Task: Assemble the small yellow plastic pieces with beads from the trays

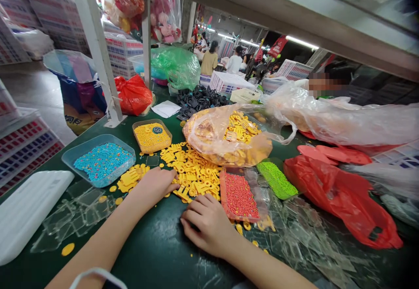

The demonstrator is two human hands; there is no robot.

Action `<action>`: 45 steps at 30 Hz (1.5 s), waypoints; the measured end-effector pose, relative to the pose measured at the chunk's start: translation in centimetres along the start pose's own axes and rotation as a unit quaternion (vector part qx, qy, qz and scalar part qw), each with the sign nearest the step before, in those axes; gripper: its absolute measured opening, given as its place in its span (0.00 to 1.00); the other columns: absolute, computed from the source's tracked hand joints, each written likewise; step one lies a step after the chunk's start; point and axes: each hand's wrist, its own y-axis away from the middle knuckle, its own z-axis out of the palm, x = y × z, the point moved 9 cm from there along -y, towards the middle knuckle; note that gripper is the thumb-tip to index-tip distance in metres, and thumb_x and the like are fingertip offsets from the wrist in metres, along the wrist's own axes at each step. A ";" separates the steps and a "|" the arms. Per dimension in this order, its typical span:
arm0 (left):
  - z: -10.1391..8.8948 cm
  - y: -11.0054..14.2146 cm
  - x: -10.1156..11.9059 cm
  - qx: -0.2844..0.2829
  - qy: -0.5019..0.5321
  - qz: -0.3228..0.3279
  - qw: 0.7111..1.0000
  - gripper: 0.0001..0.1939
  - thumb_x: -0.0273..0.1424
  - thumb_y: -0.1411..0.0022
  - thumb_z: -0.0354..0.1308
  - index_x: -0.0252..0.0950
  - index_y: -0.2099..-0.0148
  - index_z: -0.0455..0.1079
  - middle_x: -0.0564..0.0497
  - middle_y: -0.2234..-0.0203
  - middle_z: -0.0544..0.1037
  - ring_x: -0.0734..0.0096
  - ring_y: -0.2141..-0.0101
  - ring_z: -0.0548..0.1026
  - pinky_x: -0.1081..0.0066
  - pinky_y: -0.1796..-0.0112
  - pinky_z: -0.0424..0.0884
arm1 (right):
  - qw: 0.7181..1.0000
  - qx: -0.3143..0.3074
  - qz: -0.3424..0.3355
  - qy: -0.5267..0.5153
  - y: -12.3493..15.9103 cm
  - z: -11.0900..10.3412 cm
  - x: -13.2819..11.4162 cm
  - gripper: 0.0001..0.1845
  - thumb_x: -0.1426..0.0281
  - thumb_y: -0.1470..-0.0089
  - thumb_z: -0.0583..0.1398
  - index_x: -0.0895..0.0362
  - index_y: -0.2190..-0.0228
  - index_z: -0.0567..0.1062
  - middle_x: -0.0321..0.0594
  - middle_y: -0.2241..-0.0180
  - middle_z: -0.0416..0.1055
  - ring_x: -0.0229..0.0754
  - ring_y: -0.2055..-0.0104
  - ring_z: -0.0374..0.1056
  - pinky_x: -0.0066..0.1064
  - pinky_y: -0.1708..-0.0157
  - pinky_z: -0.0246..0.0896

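A heap of small yellow plastic parts [190,169] lies on the dark green table [153,249]. My left hand [153,185] rests on the heap's near left edge, fingers bent down over the parts; what they hold is hidden. My right hand [206,221] lies curled on the table just in front of the heap, fingers folded under, next to a tray of red beads [239,195]. A clear bag of more yellow parts [229,136] sits behind the heap.
Trays of blue beads [103,160], yellow beads [152,135] and green beads [276,179] ring the heap. Clear plastic lids [68,219] lie at left by a white tray [28,208]. Red bags [343,197] fill the right. A metal post [98,49] stands behind. People work at the back.
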 end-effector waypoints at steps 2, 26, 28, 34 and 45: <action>-0.1 0.1 0.2 -0.013 -0.015 -0.004 1.000 0.12 0.36 0.36 0.56 0.36 0.55 0.74 0.42 0.64 0.82 0.55 0.58 0.78 0.67 0.57 0.67 | 1.000 0.006 0.007 -0.006 -0.2 0.0 0.1 0.08 0.70 0.40 0.55 0.55 0.71 0.72 0.34 0.74 0.71 0.38 0.67 0.62 0.33 0.66 0.51; -1.5 1.5 -1.6 -0.030 0.261 0.037 0.964 0.25 0.52 0.40 0.51 0.38 0.55 0.75 0.50 0.71 0.77 0.63 0.70 0.74 0.72 0.70 0.63 | 0.999 0.017 0.003 -0.042 0.2 0.1 -0.1 0.07 0.73 0.40 0.55 0.55 0.69 0.73 0.36 0.71 0.71 0.40 0.66 0.63 0.34 0.63 0.56; -1.4 1.9 -0.8 -0.055 0.274 0.053 0.959 0.23 0.50 0.40 0.53 0.38 0.56 0.76 0.50 0.70 0.78 0.64 0.68 0.74 0.72 0.68 0.64 | 0.998 0.038 0.013 -0.041 0.0 -0.5 0.2 0.06 0.74 0.41 0.56 0.54 0.68 0.72 0.37 0.71 0.71 0.40 0.65 0.64 0.33 0.63 0.57; -1.4 3.2 1.1 -0.125 0.290 0.108 0.943 0.19 0.47 0.43 0.56 0.39 0.59 0.77 0.53 0.70 0.78 0.67 0.69 0.73 0.74 0.70 0.64 | 0.986 0.131 0.095 -0.022 0.0 -2.4 2.5 0.05 0.69 0.43 0.58 0.55 0.64 0.66 0.40 0.68 0.70 0.43 0.64 0.66 0.34 0.65 0.63; -1.0 3.7 1.9 -0.151 0.304 0.123 0.932 0.18 0.46 0.43 0.57 0.38 0.61 0.77 0.52 0.67 0.79 0.66 0.66 0.74 0.73 0.67 0.65 | 0.993 0.115 -0.004 0.004 -0.4 -2.2 0.1 0.04 0.74 0.41 0.57 0.54 0.67 0.69 0.38 0.65 0.74 0.41 0.62 0.65 0.33 0.62 0.61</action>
